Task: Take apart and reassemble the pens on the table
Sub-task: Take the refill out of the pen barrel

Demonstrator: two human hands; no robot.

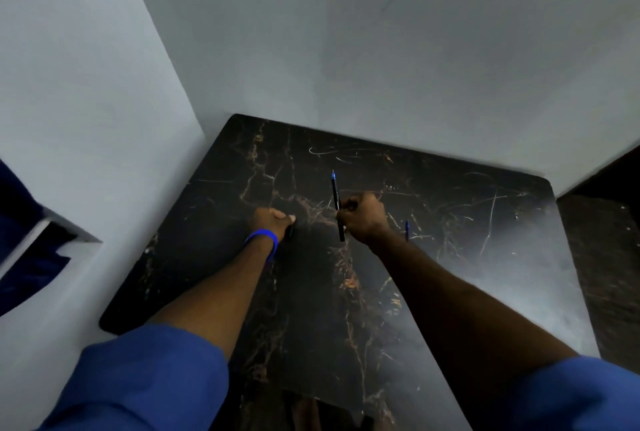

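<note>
My right hand point(362, 217) is closed around a black pen point(336, 193) with a blue tip. The pen stands nearly upright over the middle of the dark marble table point(214, 257), tip pointing away from me. My left hand point(273, 221), with a blue band on its wrist, is closed on a small dark pen part point(289, 231) that pokes out below the fingers, probably the cap. The two hands are a short gap apart. A second blue pen piece point(407, 230) shows just right of my right wrist, mostly hidden by it.
The table sits in a corner, with pale walls point(381, 49) behind and to the left. A dark floor strip point(602, 257) lies past the table's right edge. Blue fabric point(24, 243) shows at far left. A dark object point(322, 411) sits at the table's near edge.
</note>
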